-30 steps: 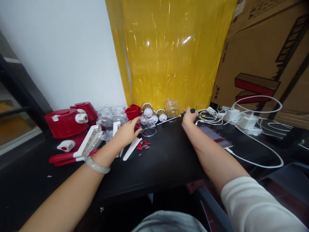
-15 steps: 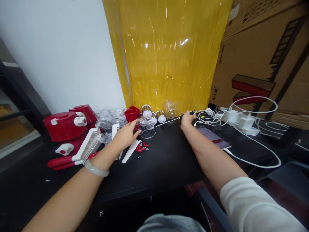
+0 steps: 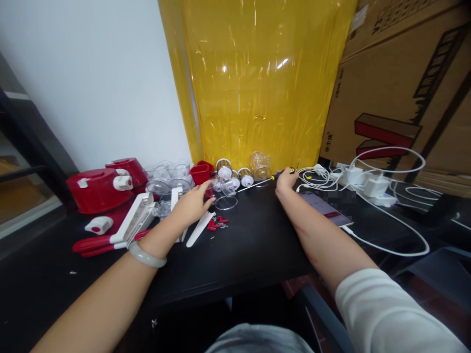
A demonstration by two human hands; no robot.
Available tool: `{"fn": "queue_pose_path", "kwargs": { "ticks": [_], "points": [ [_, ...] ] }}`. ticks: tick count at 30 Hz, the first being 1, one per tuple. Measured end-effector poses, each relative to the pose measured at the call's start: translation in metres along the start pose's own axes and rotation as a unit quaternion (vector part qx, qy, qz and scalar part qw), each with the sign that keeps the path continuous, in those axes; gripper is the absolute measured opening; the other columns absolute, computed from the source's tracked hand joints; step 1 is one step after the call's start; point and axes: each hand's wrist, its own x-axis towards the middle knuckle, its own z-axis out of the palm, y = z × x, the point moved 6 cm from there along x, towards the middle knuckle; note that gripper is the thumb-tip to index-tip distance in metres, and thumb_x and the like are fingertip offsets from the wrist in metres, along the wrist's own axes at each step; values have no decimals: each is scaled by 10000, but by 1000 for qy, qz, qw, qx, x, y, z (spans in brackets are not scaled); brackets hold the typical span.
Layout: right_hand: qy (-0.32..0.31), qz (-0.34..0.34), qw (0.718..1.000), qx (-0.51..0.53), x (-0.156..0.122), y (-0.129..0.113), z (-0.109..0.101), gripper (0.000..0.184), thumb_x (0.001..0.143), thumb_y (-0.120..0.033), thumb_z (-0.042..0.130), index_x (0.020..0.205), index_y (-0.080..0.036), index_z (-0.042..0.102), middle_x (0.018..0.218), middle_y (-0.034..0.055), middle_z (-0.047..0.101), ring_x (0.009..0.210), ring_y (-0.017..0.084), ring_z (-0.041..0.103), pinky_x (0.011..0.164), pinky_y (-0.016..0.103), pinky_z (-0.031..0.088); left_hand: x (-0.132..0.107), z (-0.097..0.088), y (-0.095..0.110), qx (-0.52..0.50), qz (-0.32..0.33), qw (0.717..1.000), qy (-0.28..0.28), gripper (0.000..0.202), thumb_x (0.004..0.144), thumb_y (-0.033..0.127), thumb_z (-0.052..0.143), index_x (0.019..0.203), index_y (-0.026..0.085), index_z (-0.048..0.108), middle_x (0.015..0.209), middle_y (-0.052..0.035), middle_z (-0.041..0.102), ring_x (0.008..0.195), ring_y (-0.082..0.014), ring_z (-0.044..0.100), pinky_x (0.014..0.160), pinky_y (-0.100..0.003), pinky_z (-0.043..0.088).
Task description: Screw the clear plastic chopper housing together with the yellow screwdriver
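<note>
My left hand lies on the black table with fingers stretched toward a small clear plastic part and a clear ring. A pale bangle sits on that wrist. My right hand is closed round the black-and-yellow handle of a screwdriver, whose thin shaft points left along the table. Small red clips and screws lie just right of my left hand, beside a white blade-like piece.
Red lids, clear cups, a red cup and metal-banded rollers crowd the back left. A phone, white chargers and cables lie at right. Yellow film and cardboard boxes stand behind.
Both hands stay nearly where they were; the right hand keeps its hold on the screwdriver. Only the view has shifted slightly.
</note>
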Motion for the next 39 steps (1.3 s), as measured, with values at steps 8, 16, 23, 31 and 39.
{"fn": "queue_pose_path", "kwargs": {
  "ticks": [8,16,23,31,39],
  "points": [
    [17,-26,999,-30,8,5,-3,177,857,-297,534,1004,-204,504,870,-3,631,809,146,653,793,283,536,1,1,-1,3,0,1000,-1,609,973,393,528,1520,176,371,1238,-180,670,1121,-344,647,899,-442,504],
    [4,-57,998,-31,7,0,-1,402,879,-263,442,1254,-131,498,870,41,667,855,178,681,844,321,537,-1,-2,1,-3,-5,1000,-4,603,972,386,535,1515,178,375,1262,-177,664,1146,-333,638,911,-429,503],
    [-6,-23,1000,8,7,1,0,190,864,-191,357,976,-211,510,707,-31,600,634,127,599,643,242,507,-1,-2,1,-9,1,1000,-2,596,971,380,530,1511,181,376,1297,-174,652,1152,-326,639,922,-423,500],
    [0,15,998,59,0,-5,-1,180,845,-137,311,760,-224,444,681,-11,555,599,118,566,614,237,498,-1,-2,2,-3,4,1000,-2,600,971,397,522,1509,173,377,1286,-175,656,1146,-328,638,912,-422,500],
    [5,-24,1000,-15,9,-2,-6,151,860,-196,338,765,-223,452,710,-31,510,679,124,550,658,235,511,-1,-1,0,2,1,1000,-1,597,977,400,519,1513,180,373,1256,-171,666,1128,-328,643,895,-421,503]
  ]
}}
